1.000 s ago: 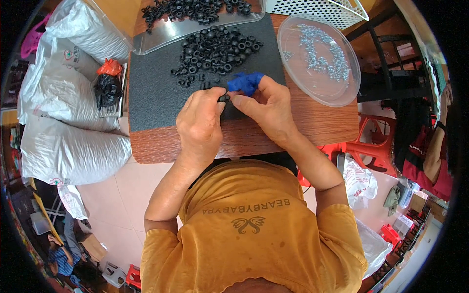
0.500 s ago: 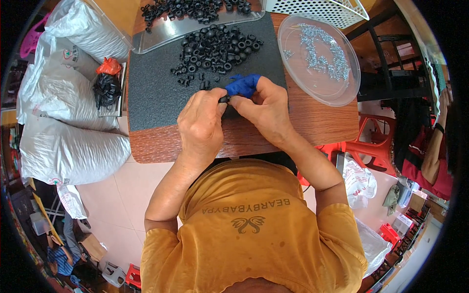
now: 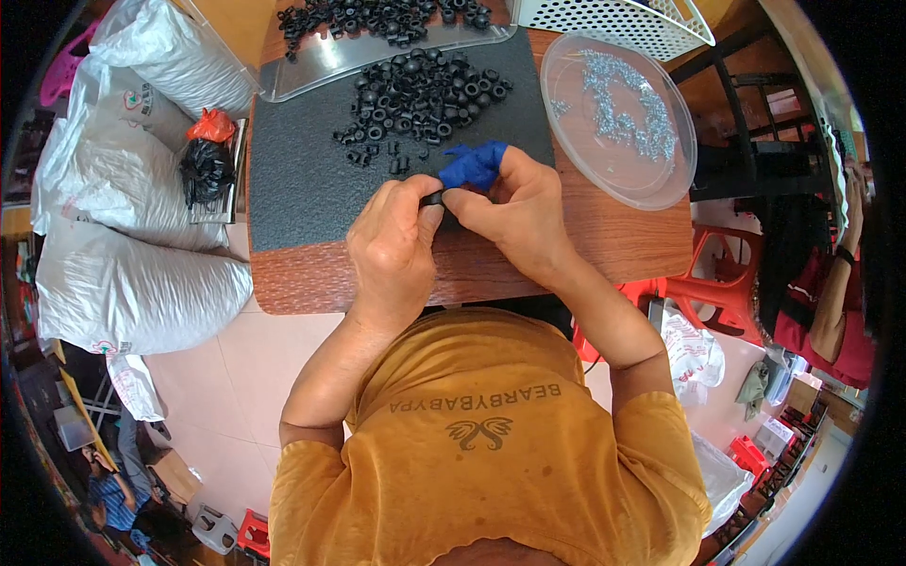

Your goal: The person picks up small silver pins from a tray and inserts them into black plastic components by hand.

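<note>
A small black plastic piece [image 3: 431, 199] is pinched between the fingertips of my two hands, over the near part of the dark grey mat [image 3: 302, 208]. My left hand [image 3: 392, 231] is closed on it from the left with thumb and forefinger. From the right, my right hand [image 3: 519, 208] grips it too, its thumb pressed close to the piece. A crumpled blue covering [image 3: 472, 166] sits about the right fingers and hides their tips. Just beyond the hands lie a few loose black pieces [image 3: 399, 165] and a large heap of black rings and caps [image 3: 415, 94].
More black parts lie in a clear tray [image 3: 377, 58] at the far edge. A round clear lid [image 3: 613, 170] with small silvery bits rests at the right, near a white perforated basket [image 3: 613, 19]. White sacks [image 3: 142, 292] stand left of the wooden table [image 3: 613, 247]; a red stool [image 3: 722, 283] stands right.
Both hands keep their pinch on the black piece and have shifted slightly nearer to me and to the right. The heap and lid look the same.
</note>
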Motion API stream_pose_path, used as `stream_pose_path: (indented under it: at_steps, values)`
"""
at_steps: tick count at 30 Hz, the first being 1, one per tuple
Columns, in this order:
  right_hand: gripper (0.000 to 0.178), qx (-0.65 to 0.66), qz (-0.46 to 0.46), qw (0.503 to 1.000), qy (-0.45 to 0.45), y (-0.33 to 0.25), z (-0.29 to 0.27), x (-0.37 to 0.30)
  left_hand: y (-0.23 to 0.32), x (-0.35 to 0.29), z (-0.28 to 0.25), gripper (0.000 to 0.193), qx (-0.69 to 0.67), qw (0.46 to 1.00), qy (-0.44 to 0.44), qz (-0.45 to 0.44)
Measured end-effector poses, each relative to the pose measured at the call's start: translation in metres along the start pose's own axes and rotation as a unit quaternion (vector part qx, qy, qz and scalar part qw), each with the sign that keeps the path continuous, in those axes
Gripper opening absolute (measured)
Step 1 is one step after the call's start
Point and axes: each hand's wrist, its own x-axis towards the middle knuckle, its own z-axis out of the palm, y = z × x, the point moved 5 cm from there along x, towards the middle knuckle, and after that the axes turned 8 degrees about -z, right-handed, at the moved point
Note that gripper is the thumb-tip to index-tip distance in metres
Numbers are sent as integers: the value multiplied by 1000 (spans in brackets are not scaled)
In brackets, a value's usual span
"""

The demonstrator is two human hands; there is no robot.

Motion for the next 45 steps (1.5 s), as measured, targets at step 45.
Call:
stream_pose_path:
  at_steps: [45]
  values:
    - [24,-386,-337,853,-92,-9,7,24,-50,-18,-11,16,-382,867,-54,-315]
